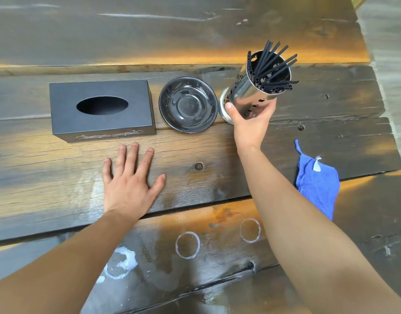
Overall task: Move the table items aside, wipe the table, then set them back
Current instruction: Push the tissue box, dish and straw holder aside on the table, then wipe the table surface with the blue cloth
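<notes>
R hand gripping tilted straw holder, L hand flat on table, cloth nearby

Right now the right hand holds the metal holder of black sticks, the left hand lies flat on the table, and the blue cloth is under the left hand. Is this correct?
Not fully. The head view shows the blue cloth lying beside the right forearm, untouched; the left hand lies flat on bare table. The right hand does hold the metal holder of black sticks.

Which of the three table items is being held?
The metal holder of black straws, gripped by the right hand. The black tissue box and dark bowl sit untouched.
</notes>
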A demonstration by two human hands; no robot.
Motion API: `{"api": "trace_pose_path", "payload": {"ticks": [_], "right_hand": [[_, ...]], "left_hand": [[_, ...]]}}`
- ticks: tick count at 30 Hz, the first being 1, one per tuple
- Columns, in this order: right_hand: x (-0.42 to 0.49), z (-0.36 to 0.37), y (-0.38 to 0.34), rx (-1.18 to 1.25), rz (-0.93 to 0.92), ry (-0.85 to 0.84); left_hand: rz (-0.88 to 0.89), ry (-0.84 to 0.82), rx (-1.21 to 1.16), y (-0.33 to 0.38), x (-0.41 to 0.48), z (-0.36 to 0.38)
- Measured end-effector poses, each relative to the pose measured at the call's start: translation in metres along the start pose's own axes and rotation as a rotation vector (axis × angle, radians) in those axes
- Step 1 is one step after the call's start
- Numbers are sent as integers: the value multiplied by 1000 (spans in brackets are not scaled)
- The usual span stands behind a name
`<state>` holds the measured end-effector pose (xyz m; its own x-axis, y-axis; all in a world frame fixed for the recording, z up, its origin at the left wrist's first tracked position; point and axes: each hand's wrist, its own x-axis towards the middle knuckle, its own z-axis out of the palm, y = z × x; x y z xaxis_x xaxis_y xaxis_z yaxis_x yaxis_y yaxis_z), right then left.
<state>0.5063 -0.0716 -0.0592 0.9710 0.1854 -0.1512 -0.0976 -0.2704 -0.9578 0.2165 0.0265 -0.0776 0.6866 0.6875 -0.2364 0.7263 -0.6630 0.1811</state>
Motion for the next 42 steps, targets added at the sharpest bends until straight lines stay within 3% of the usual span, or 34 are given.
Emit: {"api": "trace_pose_path", "payload": {"ticks": [9,15,21,26,36,42], "right_hand": [[-52,-92,24,-238,40,89],[-53,-185,52,-734,65,314],[-41,-215,68,-1040,292,167],[-44,-211,78,-1068,284,186],[-85,-209,92,-985,35,214],[-120,-211,87,-1004,-11,15]], "left_hand": [[-3,8,-2,0,-1,-1],[-1,18,5,1,-2,0],[-4,30,17,0,-1,3],[-9,34,12,-1,-1,5],[1,31,-8,-1,-2,5],[19,5,-11,-2,-3,2]]}}
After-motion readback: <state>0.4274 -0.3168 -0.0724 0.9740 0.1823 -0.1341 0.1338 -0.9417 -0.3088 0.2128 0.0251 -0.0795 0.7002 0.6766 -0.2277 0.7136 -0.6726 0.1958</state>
